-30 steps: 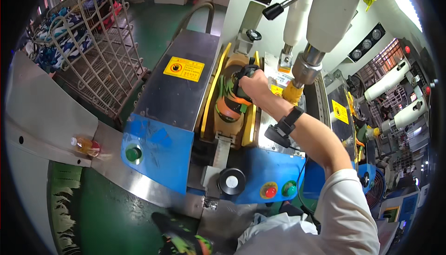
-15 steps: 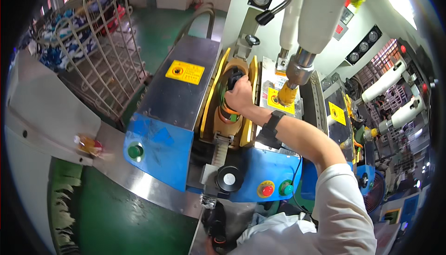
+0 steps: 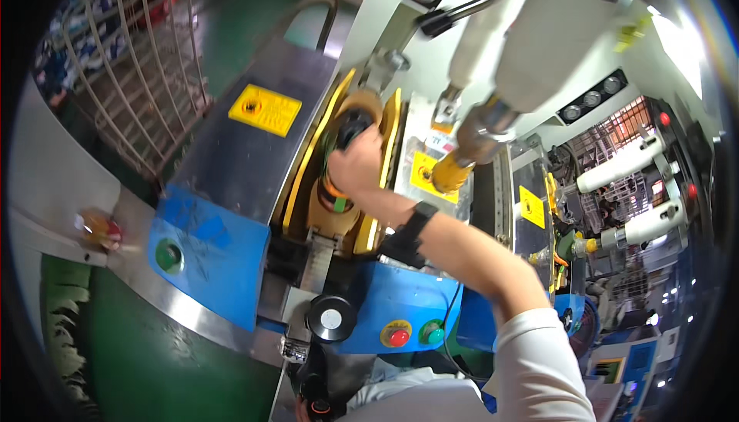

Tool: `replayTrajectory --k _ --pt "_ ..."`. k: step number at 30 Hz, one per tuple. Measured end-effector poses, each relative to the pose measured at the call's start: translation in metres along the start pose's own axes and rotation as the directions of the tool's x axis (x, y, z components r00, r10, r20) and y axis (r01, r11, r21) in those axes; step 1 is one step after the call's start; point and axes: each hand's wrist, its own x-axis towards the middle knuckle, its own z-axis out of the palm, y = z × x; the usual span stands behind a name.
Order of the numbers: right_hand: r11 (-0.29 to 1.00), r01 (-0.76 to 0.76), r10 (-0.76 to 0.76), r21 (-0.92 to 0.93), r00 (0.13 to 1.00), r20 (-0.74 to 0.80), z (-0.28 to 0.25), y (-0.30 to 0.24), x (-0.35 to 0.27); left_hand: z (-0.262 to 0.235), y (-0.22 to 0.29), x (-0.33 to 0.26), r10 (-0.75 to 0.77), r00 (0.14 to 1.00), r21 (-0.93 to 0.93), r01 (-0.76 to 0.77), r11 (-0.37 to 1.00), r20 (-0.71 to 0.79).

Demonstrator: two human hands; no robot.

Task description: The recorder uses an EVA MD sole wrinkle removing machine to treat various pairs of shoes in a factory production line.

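My right hand (image 3: pixel 356 162) reaches in from the lower right, a black band on its wrist. Its fingers are closed on the upper part of a dark shoe (image 3: pixel 352 130), toe details hidden by the hand. Orange and green trim shows low on the shoe, below my hand. The shoe sits in a tan cradle (image 3: pixel 332 218) between two upright yellow side pads (image 3: pixel 380 168) of a pressing machine. My left hand does not show. At the lower edge is a dark object with an orange ring (image 3: pixel 317 405), too unclear to name.
A yellow-tipped press head (image 3: pixel 453 172) hangs right of the cradle. Below are a black round knob (image 3: pixel 331 320), a red button (image 3: pixel 399 337) and a green button (image 3: pixel 433 333). A wire rack cart (image 3: pixel 146 76) with piled goods stands at the far left.
The whole view has shifted, so the machine sits farther left. My right hand stays on the shoe in the cradle, slightly blurred now.
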Motion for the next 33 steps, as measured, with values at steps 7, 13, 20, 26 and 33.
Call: replayTrajectory --k 7,13,20,26,33 --pt "0.979 0.042 -0.115 0.200 0.922 0.369 -0.062 -0.009 -0.026 0.008 0.140 0.021 0.675 0.713 0.521 -0.511 0.684 -0.188" --pt "0.653 0.614 -0.752 0.444 0.453 0.479 -0.118 -0.038 -0.160 0.019 0.190 0.085 0.615 0.788 0.759 -0.411 0.504 0.019" --pt "0.699 0.606 -0.706 0.380 0.501 0.501 -0.086 -0.070 -0.156 0.026 0.189 0.115 0.620 0.784 0.828 -0.319 0.460 -0.043" --pt "0.673 0.645 -0.706 0.362 0.414 0.574 -0.068 -0.050 -0.165 0.022 0.196 0.110 0.590 0.804 0.836 -0.369 0.406 0.069" --pt "0.769 0.563 -0.610 0.303 0.503 0.613 -0.059 -0.052 -0.173 0.014 0.189 0.106 0.597 0.802 0.840 -0.345 0.419 0.031"
